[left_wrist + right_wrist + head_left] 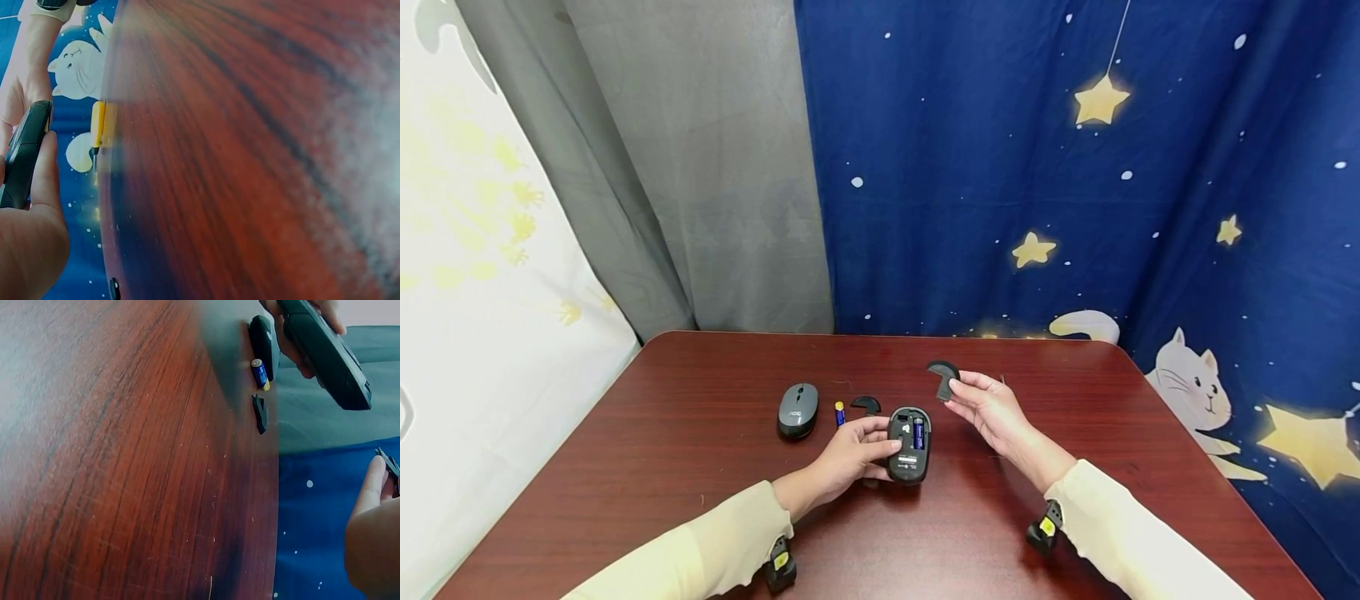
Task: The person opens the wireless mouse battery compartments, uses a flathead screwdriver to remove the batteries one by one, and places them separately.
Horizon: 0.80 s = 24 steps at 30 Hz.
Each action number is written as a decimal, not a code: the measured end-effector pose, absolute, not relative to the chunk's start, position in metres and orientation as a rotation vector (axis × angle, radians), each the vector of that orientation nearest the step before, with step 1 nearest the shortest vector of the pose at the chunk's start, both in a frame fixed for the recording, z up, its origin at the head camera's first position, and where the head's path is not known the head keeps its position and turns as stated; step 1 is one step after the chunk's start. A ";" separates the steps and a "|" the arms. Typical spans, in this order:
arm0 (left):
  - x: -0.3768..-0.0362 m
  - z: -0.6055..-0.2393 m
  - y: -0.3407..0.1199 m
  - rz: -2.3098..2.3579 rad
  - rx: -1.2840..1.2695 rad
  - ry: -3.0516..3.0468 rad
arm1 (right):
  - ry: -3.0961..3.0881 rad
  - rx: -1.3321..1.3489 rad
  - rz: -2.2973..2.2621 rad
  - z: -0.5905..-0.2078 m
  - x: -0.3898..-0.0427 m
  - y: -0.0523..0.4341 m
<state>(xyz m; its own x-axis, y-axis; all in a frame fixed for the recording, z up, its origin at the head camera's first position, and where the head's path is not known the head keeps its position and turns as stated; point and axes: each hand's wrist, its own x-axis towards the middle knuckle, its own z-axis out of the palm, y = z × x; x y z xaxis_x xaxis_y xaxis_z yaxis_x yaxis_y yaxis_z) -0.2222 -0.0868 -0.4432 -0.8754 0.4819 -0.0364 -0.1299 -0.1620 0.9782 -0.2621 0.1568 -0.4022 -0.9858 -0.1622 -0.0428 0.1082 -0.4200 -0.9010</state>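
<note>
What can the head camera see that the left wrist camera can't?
Only the head view shows the second grey mouse, the loose battery, the spare cover on the table, and the right hand pinching a battery cover. Only the left wrist view shows the yellow bumper on the table's edge. Both show the left hand gripping the opened mouse, the red-brown table and the cat curtain.

Cream long sleeves; black-and-yellow wrist cameras beneath.

The label text under the open mouse is too small to read, and the battery cover is cut off by the right wrist view's edge
</note>
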 end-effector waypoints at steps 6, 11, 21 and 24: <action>-0.221 -0.444 -0.088 2.086 0.380 1.716 | 1.625 -0.037 -2.508 -0.407 -0.265 0.157; -0.220 -0.445 -0.090 2.076 0.372 1.735 | 1.670 0.010 -2.482 -0.411 -0.268 0.155; -0.220 -0.445 -0.092 2.083 0.356 1.726 | 1.776 0.016 -2.405 -0.419 -0.273 0.154; -0.220 -0.445 -0.093 2.080 0.346 1.731 | 1.806 0.010 -2.380 -0.421 -0.274 0.153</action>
<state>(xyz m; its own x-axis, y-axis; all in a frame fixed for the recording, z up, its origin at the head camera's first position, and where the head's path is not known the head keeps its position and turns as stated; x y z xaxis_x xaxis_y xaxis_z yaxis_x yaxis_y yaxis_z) -0.2201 -0.0928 -0.4453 -0.8851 0.4602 -0.0695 -0.1520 -0.1446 0.9778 -0.2738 0.1534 -0.4211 -0.9881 -0.1181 -0.0980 0.1262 -0.2615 -0.9569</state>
